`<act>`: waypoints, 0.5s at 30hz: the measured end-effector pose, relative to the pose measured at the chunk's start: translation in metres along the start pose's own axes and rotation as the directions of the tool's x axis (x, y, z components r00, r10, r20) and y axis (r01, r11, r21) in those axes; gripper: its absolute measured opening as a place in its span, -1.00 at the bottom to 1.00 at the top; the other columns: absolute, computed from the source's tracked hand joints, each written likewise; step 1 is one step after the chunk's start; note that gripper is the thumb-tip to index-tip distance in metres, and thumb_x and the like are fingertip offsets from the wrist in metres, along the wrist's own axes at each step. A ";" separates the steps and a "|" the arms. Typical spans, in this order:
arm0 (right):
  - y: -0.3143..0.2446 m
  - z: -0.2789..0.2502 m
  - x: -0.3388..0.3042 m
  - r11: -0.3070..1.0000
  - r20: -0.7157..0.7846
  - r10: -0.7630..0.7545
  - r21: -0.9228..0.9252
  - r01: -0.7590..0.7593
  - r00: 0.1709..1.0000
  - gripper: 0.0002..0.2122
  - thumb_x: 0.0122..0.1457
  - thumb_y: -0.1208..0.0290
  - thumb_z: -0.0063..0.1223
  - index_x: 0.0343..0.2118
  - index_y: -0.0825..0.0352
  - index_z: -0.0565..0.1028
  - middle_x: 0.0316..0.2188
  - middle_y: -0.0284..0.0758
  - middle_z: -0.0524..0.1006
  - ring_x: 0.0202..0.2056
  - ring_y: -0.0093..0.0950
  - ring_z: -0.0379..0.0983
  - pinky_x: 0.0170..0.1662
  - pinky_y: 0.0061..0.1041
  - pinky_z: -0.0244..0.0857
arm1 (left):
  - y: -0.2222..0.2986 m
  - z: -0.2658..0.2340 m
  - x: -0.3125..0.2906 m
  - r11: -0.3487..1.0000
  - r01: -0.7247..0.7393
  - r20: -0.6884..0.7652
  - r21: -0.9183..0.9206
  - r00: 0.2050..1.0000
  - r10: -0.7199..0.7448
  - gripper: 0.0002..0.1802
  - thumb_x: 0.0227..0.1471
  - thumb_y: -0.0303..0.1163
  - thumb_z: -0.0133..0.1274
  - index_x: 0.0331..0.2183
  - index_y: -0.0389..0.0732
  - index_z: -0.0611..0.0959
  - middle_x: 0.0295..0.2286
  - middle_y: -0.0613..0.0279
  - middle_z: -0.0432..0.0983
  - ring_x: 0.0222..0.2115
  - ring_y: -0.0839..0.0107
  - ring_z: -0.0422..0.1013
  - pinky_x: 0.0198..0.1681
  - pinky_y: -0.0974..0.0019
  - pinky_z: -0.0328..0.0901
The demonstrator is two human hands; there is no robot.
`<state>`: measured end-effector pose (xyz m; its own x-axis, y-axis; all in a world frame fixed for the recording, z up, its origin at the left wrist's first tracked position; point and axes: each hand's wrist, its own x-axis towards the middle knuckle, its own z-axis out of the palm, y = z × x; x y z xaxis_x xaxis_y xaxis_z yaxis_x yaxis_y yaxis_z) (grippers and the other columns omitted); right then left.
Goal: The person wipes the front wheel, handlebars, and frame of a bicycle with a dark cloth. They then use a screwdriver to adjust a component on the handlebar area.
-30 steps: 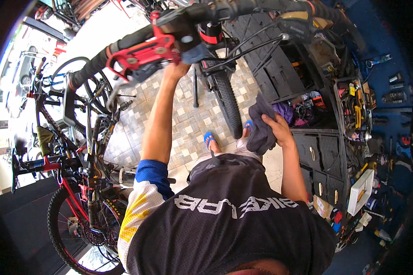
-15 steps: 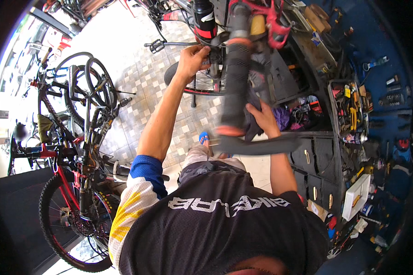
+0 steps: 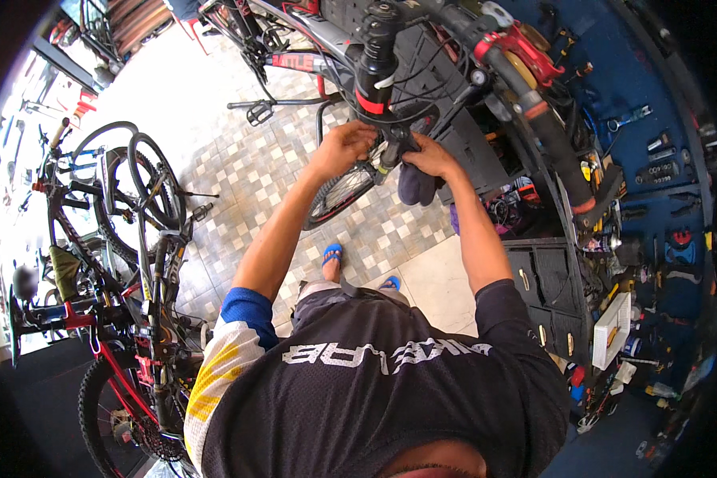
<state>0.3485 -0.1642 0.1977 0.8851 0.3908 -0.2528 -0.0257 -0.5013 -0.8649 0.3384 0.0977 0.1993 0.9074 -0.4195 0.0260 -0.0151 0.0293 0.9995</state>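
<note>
In front of me stands a bicycle with a black head tube (image 3: 374,76) with a red band, its handlebar (image 3: 554,135) swung toward the right. My right hand (image 3: 436,158) is closed on a dark cloth (image 3: 417,185), which hangs below the fingers beside the fork crown (image 3: 397,142). Just left of the crown is my left hand (image 3: 342,151), its fingers loosely bent and seemingly holding nothing; whether the fingertips touch the fork is hard to see. Below the hands shows the front wheel (image 3: 338,195), partly hidden by them.
Several bicycles (image 3: 139,263) stand close together on the left. On the right are a dark drawer cabinet (image 3: 546,291), a white tray (image 3: 613,331) and a blue wall (image 3: 653,80) hung with tools. A crank pedal (image 3: 259,113) juts out to the left above the tiled floor (image 3: 247,167).
The handlebar has swung to the right, away from in front of my right arm. My right hand has moved up and left with the cloth to the fork crown; my left hand has lowered slightly.
</note>
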 end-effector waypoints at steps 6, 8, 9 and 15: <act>0.024 -0.013 0.024 0.924 -0.050 -0.155 -0.361 0.127 0.987 -0.74 0.14 0.44 0.14 -0.12 0.40 0.55 -0.28 -0.18 0.60 -0.18 -0.37 0.52 -0.10 -0.30 0.38 | -0.028 -0.013 0.028 0.757 -0.243 0.152 0.607 0.970 0.190 -0.57 0.13 -0.38 0.15 0.06 -0.17 0.58 -0.04 -0.17 0.51 0.01 -0.19 0.43 0.09 -0.04 0.35; 0.005 -0.003 0.019 0.939 -0.038 -0.130 -0.325 0.111 0.991 -0.73 0.13 0.41 0.17 -0.12 0.40 0.55 -0.23 -0.06 0.61 -0.13 -0.15 0.55 -0.06 -0.22 0.38 | -0.045 -0.018 0.030 0.708 -0.314 0.196 0.632 0.949 0.246 -0.58 0.14 -0.33 0.14 0.02 -0.25 0.58 -0.02 -0.20 0.49 0.04 -0.18 0.40 0.12 -0.03 0.33; -0.001 0.000 0.014 0.948 -0.034 -0.096 -0.309 0.081 0.995 -0.68 0.13 0.40 0.17 -0.05 0.36 0.54 -0.18 -0.05 0.61 -0.09 -0.12 0.54 -0.02 -0.23 0.38 | -0.047 -0.016 0.034 0.684 -0.357 0.201 0.636 0.933 0.299 -0.63 0.13 -0.35 0.14 -0.03 -0.27 0.61 -0.05 -0.21 0.51 0.03 -0.18 0.40 0.12 -0.03 0.32; 0.004 0.026 -0.004 0.959 -0.171 -0.051 -0.284 0.000 0.984 -0.54 0.10 0.37 0.20 0.12 0.23 0.51 -0.09 -0.08 0.61 -0.03 -0.09 0.54 0.01 -0.24 0.42 | -0.038 -0.010 0.035 0.727 -0.203 0.093 0.656 0.977 0.190 -0.82 -0.01 -0.45 0.13 -0.34 -0.35 0.63 -0.38 -0.22 0.56 -0.27 -0.18 0.49 -0.19 -0.04 0.39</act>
<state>0.3326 -0.1480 0.1840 0.9518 0.2776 -0.1306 0.1073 -0.7001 -0.7059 0.3749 0.0908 0.1618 0.8453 -0.4884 0.2168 -0.4707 -0.4887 0.7346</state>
